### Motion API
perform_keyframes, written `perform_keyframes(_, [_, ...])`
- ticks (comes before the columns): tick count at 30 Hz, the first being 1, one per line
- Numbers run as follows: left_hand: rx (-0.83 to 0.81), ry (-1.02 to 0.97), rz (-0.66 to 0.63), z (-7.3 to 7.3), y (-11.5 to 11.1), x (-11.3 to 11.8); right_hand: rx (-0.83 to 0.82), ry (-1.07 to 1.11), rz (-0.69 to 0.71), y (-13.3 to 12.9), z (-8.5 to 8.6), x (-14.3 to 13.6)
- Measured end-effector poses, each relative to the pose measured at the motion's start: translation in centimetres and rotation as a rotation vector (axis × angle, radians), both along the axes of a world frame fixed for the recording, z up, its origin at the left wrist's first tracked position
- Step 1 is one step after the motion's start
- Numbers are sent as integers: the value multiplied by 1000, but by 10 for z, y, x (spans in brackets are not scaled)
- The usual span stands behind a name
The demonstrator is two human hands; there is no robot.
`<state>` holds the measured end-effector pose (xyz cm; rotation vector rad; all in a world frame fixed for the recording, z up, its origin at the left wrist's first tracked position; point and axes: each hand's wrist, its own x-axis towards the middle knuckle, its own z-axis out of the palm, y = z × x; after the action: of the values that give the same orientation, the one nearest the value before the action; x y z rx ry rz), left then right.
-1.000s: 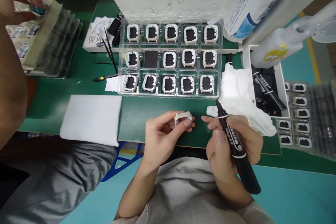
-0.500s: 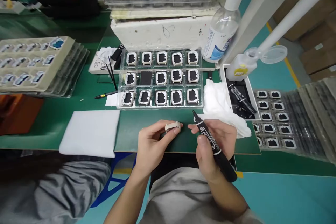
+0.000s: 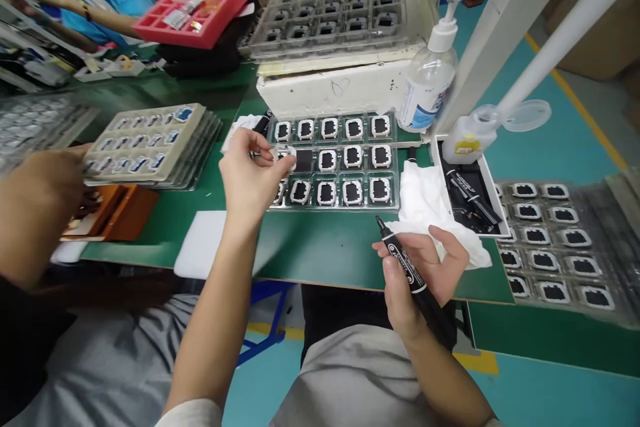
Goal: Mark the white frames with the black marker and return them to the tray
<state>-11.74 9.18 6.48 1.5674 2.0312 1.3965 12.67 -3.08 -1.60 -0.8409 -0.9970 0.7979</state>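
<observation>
My left hand reaches over the clear plastic tray, its thumb and fingers closed around a white watch case at the left of the middle row. Whether the case is lifted or touching the tray cannot be told. Just right of the thumb is a dark slot without a case. Similar white cases with black centres, such as this one, sit in the other visible pockets. My right hand grips a black marker pen near the table's front edge, its uncapped tip pointing up and left.
A pump bottle stands behind the tray. White cloth and an open box with markers lie right. More stacked trays are further right. At left are a beige tray, white foam and a co-worker's arm.
My left hand has moved forward and left from the table edge to the tray with the watch case. My right hand still holds the marker. The view has shifted left, and a co-worker's arm now shows.
</observation>
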Motion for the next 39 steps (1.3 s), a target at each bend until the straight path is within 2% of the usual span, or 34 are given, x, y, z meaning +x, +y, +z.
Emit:
perform_keyframes(4, [-114,161,31,-1,23,-10,4,-2,-25,0,-5,1])
perform_keyframes(10, [-213,220,-26,-7,40,-7,1,-56,-28,0,-11,1])
perform_keyframes(16, [-289,444,-34,-12,32,8,17,-103,-27,-2,-10,3])
perform_keyframes(20, [-256,593,-12,-11,26,16,47,-117,-33,0,-10,2])
perform_keyframes(24, [-271,576,-159,-15,33,28,77,-66,-25,2,-8,0])
perform_keyframes(28, [-383,581,-105,-22,44,40,41,-39,-4,1,-7,0])
perform_keyframes(31, [-392,562,-105,-26,49,45,40,-76,2,0,-8,1])
perform_keyframes(36, [-345,518,-97,-23,52,46,23,-144,-24,1,-11,2])
perform_keyframes(39, [-208,363,-113,-17,40,45,37,-137,-29,1,-9,2])
